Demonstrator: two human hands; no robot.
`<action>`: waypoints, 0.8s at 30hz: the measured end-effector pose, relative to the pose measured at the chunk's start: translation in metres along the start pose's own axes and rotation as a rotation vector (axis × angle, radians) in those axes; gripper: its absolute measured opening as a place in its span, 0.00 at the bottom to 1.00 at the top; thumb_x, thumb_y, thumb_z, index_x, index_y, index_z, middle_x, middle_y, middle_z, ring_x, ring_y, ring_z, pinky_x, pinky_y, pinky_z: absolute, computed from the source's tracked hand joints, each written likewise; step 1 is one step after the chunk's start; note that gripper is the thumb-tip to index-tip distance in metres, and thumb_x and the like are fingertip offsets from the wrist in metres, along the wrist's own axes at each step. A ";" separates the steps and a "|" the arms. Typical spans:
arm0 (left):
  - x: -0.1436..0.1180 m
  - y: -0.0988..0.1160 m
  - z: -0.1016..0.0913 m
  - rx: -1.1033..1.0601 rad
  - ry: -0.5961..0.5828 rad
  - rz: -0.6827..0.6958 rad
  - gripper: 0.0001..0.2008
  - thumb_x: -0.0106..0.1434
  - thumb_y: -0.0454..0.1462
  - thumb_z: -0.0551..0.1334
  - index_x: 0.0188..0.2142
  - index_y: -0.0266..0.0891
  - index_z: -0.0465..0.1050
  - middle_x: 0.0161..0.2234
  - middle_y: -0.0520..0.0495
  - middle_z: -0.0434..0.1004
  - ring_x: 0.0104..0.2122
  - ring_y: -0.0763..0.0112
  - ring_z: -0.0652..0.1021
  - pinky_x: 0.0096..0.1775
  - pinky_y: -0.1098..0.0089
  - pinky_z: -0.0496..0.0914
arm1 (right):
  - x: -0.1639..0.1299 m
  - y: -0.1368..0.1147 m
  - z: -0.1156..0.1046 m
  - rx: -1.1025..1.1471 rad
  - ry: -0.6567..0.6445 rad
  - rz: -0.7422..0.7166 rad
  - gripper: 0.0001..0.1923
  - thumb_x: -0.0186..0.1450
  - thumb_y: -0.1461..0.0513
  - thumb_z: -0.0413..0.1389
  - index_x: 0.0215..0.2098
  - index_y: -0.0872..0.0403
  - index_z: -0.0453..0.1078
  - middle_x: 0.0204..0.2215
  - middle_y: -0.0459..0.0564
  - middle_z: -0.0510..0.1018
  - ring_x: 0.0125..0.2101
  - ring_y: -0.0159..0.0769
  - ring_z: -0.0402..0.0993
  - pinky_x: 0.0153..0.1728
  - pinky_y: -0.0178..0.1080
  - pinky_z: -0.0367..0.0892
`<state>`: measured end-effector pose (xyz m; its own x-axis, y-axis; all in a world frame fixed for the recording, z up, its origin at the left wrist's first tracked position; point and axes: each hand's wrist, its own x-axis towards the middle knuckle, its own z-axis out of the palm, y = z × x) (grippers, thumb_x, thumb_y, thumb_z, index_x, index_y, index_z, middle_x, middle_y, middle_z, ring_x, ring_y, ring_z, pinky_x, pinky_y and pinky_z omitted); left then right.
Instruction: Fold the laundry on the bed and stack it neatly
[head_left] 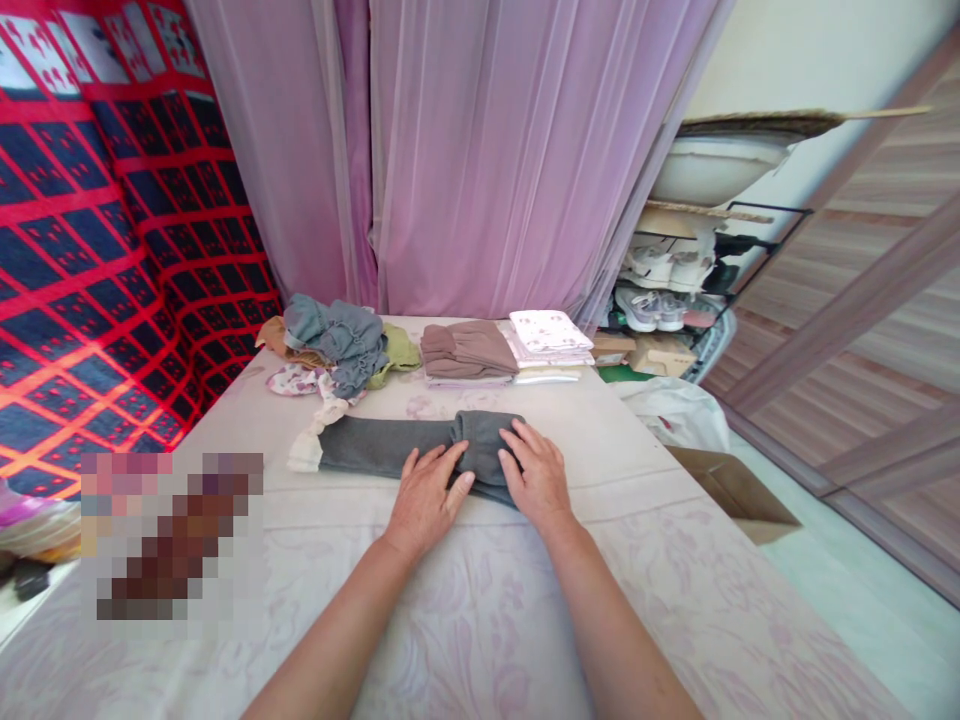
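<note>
Both hands are down flat on a long dark grey knit garment with a pale cream cuff (405, 447), which lies stretched crosswise on the pale pink floral bedsheet (525, 620), right in the middle of the bed. The left hand (424, 498) presses on the garment's near edge, fingers loosely spread and laid flat, tips pointing up and to the right across the grey cloth. The right hand (534, 474) sits just beside it, palm down on the folded-over right end of the garment, fingers close together and extended, gripping nothing. The two hands are near each other but apart, a strip of grey fabric showing between them. The cream cuff lies at the garment's far left end, well clear of both hands.

Beyond the garment, along the far edge of the bed, sit a loose heap of blue-grey and green crumpled clothes (337, 345), a folded stack of taupe brown garments (468, 350) and a folded stack of white patterned cloths (550, 338). Pink sheer curtains (480, 150) hang behind them.
</note>
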<state>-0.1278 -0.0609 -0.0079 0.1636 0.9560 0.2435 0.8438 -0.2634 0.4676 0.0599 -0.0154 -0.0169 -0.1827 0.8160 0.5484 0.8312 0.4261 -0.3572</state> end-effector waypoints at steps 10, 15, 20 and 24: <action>-0.003 -0.003 0.013 0.078 0.015 -0.022 0.22 0.69 0.44 0.48 0.61 0.44 0.60 0.56 0.44 0.71 0.60 0.60 0.65 0.62 0.48 0.49 | 0.035 -0.007 -0.003 -0.048 -0.221 0.012 0.24 0.70 0.56 0.40 0.61 0.49 0.62 0.63 0.54 0.61 0.62 0.44 0.54 0.59 0.56 0.50; -0.001 -0.006 0.017 0.079 0.030 -0.038 0.21 0.69 0.42 0.48 0.59 0.43 0.61 0.56 0.44 0.72 0.58 0.61 0.67 0.62 0.50 0.50 | 0.034 -0.015 0.019 -0.150 -0.429 -0.031 0.26 0.70 0.52 0.42 0.63 0.49 0.59 0.65 0.57 0.56 0.64 0.49 0.49 0.59 0.62 0.44; -0.002 -0.009 0.018 0.066 0.029 -0.030 0.23 0.68 0.41 0.49 0.62 0.46 0.57 0.55 0.46 0.72 0.58 0.61 0.68 0.61 0.50 0.51 | 0.026 -0.015 0.032 -0.143 -0.453 -0.012 0.26 0.70 0.52 0.41 0.64 0.50 0.57 0.65 0.57 0.55 0.65 0.49 0.48 0.60 0.62 0.41; -0.003 -0.009 0.016 0.055 -0.002 0.003 0.22 0.68 0.41 0.50 0.61 0.53 0.59 0.54 0.52 0.74 0.59 0.60 0.66 0.61 0.48 0.50 | 0.037 -0.004 0.023 0.123 -0.465 0.101 0.26 0.69 0.50 0.43 0.61 0.49 0.61 0.64 0.55 0.59 0.64 0.45 0.52 0.62 0.59 0.43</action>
<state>-0.1282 -0.0592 -0.0261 0.1675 0.9555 0.2430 0.8699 -0.2592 0.4195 0.0378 0.0223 -0.0125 -0.3429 0.9316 0.1208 0.7937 0.3561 -0.4933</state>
